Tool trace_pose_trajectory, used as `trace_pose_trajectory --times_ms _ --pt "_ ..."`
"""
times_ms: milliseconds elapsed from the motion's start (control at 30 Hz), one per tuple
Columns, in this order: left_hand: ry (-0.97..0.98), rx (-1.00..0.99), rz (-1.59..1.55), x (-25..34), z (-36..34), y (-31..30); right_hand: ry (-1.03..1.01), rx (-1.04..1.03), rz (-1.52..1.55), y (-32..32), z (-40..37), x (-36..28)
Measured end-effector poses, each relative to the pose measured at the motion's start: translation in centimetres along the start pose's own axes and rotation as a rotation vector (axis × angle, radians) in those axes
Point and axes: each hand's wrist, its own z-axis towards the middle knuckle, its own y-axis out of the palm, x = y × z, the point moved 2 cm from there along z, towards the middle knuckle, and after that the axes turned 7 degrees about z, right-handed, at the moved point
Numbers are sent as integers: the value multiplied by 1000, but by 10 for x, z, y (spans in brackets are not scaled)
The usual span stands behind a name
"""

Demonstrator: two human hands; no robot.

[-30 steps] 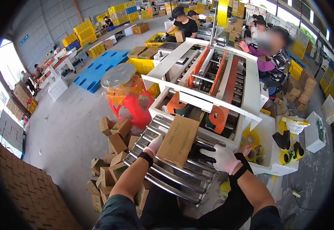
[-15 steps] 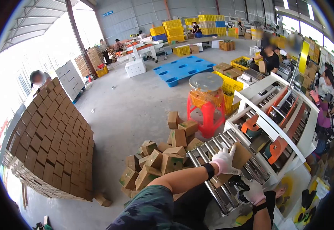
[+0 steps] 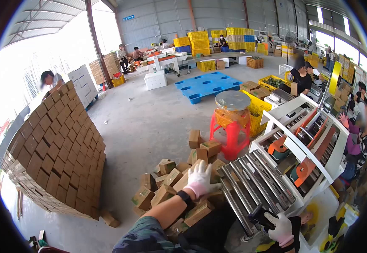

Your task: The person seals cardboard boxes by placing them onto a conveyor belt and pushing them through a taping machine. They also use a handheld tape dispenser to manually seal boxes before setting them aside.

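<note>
My left hand (image 3: 201, 179), in a white glove with a pink cuff, is stretched over the pile of small cardboard boxes (image 3: 165, 195) on the floor. Its fingers are spread and nothing is in them. One cardboard box (image 3: 198, 212) lies in the pile just below my left wrist. My right hand (image 3: 281, 229), also gloved, is closed around a black handheld device (image 3: 261, 216) at the near end of the roller conveyor (image 3: 247, 181). What kind of device it is does not show clearly.
A white-framed machine with orange parts (image 3: 303, 166) adjoins the rollers. Beyond the pile stands a red stool (image 3: 233, 135), with a blue pallet (image 3: 208, 84) farther back. A tall stack of boxes (image 3: 61, 147) rises at left, a person (image 3: 52, 80) behind it. Several people work at right.
My left hand has left the box on the rollers and moved left over the pile. That box is gone from the rollers. My right hand has shifted slightly lower with the black device.
</note>
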Motion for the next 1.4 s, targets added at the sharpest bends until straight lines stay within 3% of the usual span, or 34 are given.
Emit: trace_pose_trajectory --times_ms 33,67,133,167,200,267,300,500,700,800,900,1033,1067,1100,1167,1200,1267,1300,1400 --pt "12 78 6 13 -12 13 1 -11 -25 1 2 -7" --pt "83 -92 -372 26 -16 30 -58 3 -21 2 3 -12" --pt "106 -840 -1085 65 -33 74 -186 91 52 3 6 -24" --pt "31 -1017 -1453 88 -54 81 -245 135 81 2 6 -29" --pt "70 -1050 -1634 107 -62 96 -97 6 12 -6 2 -36" --pt "141 -1163 -1999 142 -79 124 -98 3 -29 -11 -4 -34" --pt "36 -1358 -2138 151 -82 116 -100 -5 -45 -12 -8 -33" --pt "-65 -1462 -2232 167 -97 124 -53 33 -14 -8 -30 -26" --pt "-78 -1163 -2033 169 -100 121 -46 36 -18 -6 -32 -26" --pt "-177 -998 -1902 176 -97 145 -66 46 -39 -4 -34 -25" --pt "-312 -951 -1682 177 -94 105 -62 36 -68 -5 -34 -27" --pt "-42 -753 -1533 170 -76 129 -131 95 12 -7 -41 -18" --pt "-175 -830 -1572 148 -64 98 -100 57 -76 -16 -49 -15" --pt "-204 -746 -1585 124 -42 136 -70 22 -166 -27 -57 -9" --pt "-164 -719 -1527 74 -23 119 -137 194 -146 -35 -85 29" --pt "-239 -708 -1392 61 -20 97 -85 251 -3 -37 -87 33" --pt "-200 -702 -1327 62 -23 88 -39 158 -19 -42 -102 45" --pt "-194 -696 -1384 64 -21 94 -32 0 -170 -45 -113 52" --pt "-209 -688 -1519 69 -14 110 2 49 -208 -42 -106 47"
